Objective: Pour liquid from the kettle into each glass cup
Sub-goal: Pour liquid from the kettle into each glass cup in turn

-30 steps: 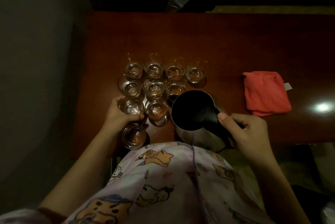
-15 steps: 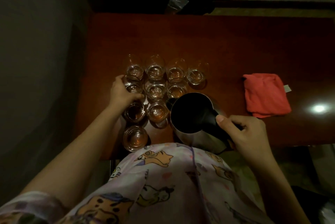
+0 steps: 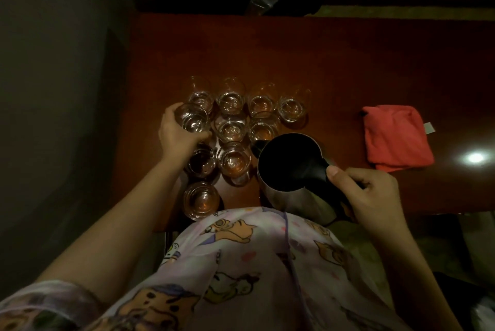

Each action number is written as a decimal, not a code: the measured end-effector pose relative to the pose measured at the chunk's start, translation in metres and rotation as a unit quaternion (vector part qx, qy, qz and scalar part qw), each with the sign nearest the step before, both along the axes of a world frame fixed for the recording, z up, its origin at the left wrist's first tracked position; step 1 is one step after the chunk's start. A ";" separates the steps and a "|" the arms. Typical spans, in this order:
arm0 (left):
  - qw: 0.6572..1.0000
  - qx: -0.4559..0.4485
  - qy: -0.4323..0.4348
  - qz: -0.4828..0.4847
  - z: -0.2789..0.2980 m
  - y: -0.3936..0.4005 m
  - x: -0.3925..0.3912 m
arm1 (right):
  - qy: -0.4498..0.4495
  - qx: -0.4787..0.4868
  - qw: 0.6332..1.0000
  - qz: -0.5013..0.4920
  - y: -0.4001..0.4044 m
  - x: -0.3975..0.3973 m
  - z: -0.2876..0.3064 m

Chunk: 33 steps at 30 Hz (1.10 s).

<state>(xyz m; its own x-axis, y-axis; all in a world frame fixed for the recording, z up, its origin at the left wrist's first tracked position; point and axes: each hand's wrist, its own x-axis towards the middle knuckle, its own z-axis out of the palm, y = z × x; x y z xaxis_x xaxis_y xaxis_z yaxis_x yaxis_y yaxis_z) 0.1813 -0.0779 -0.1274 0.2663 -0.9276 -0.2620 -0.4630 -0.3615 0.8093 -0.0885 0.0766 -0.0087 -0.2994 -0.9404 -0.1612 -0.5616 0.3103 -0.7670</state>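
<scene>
A dim room at home, it seems: a polished reddish wooden desk (image 3: 321,62), a folded red cloth (image 3: 396,137), a cartoon-print pyjama top (image 3: 254,263).

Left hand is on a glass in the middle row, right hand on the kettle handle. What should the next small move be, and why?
Probably bring the held glass toward the kettle spout and tip the kettle over it. The left hand grips that glass at the cluster's left edge, the right hand holds the handle, the kettle looks near level and no stream shows.

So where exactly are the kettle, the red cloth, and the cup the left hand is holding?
kettle (image 3: 288,161), head view, dark inside of its open mouth.
red cloth (image 3: 396,135), head view, middle of the folded fabric.
held glass cup (image 3: 193,119), head view, its clear bowl.
</scene>
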 end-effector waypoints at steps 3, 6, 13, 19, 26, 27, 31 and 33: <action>0.999 -0.026 0.007 0.021 0.013 0.004 0.001 | -0.019 -0.003 1.000 -0.005 0.002 -0.001 -0.001; 0.997 -0.058 0.019 0.056 0.031 0.018 -0.002 | -0.031 -0.003 0.999 -0.007 0.005 -0.004 -0.002; 0.991 -0.072 0.086 0.070 0.065 0.073 -0.025 | -0.062 -0.016 0.997 -0.033 0.018 -0.010 -0.004; 0.993 -0.047 0.104 0.000 0.075 0.118 -0.044 | -0.088 -0.020 0.994 -0.054 0.032 -0.018 -0.004; 0.989 -0.004 0.106 -0.107 0.063 0.144 -0.058 | -0.110 -0.005 0.990 -0.086 0.051 -0.026 -0.006; 0.987 0.001 0.103 -0.122 0.061 0.146 -0.060 | -0.114 -0.002 0.990 -0.088 0.054 -0.026 -0.005; 0.982 0.024 0.100 -0.160 0.050 0.152 -0.067 | -0.105 0.008 0.992 -0.073 0.063 -0.029 -0.002; 0.981 0.033 0.095 -0.167 0.044 0.154 -0.071 | -0.096 0.010 0.993 -0.063 0.067 -0.032 0.000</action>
